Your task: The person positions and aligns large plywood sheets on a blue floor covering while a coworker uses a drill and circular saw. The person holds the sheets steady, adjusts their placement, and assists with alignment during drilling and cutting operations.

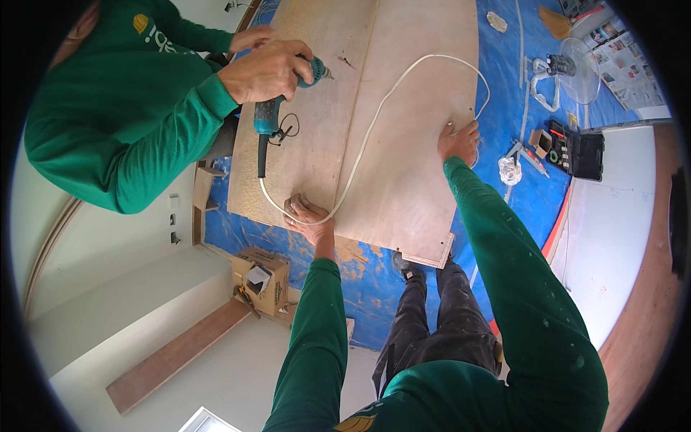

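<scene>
A plywood panel point(410, 137) lies in front of me, with a long seam or board edge running along its left part. My left hand point(308, 217) rests on the panel near its closest edge, fingers lying on the wood. A white cord point(371, 129) passes across that hand and loops over the panel to its right edge. At that edge my right hand point(459, 142) grips the panel, thumb on top, other fingers partly hidden over the side. On the left, a co-worker's hands point(270, 72) hold a teal power drill point(267, 119), its bit above the wood.
Blue sheeting point(507, 93) covers the floor. To the right lie an open black tool case point(579, 153), a caulking gun point(529, 155) and a clear round object point(578, 70). A cardboard box point(260, 277) and a wooden plank point(178, 354) are at the lower left.
</scene>
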### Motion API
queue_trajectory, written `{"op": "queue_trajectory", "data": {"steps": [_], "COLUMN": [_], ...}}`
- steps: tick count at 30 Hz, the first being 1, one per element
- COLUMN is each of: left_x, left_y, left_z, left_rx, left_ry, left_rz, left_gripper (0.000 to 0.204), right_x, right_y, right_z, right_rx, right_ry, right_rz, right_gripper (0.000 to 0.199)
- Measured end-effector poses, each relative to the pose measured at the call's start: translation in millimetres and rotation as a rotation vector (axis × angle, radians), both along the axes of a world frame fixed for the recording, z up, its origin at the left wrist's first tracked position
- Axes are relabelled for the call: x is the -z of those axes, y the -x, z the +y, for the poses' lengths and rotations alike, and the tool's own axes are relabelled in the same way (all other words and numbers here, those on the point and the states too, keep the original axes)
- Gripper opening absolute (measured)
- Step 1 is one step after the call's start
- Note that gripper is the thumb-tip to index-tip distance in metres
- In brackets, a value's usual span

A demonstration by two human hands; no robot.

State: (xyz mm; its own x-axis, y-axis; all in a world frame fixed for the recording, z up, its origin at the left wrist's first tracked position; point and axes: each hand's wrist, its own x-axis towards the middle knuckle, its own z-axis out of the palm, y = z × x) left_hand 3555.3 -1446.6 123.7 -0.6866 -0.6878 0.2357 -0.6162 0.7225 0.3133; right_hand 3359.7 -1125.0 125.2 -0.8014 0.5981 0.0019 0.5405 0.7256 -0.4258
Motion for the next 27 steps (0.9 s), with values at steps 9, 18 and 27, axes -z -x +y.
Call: {"op": "queue_trajectory", "data": {"steps": [9,18,27], "left_x": [-1.8,16.9,-2.4], "left_y": [0.2,-46.2,-56.4], "left_z": [-0.7,-33.2,-97.6], "left_rx": [0.014,-0.751,-0.528], "left_ry": [-0.041,-0.638,-1.3], "left_rz": [0.026,0.512,0.418], "left_gripper": [0.034,0.049,0.017], "right_x": [3.3,17.2,6.2], "right_y": [-0.2,1.3,-1.7], "right_z": [0.8,1.3,0.9], "right_rx": [-0.008,-0.024,-0.022], "right_ry": [-0.015,-0.075,-0.038], "right_rz": [0.006,0.004,-0.02], "right_gripper": [0.073,0.08,0.081]}}
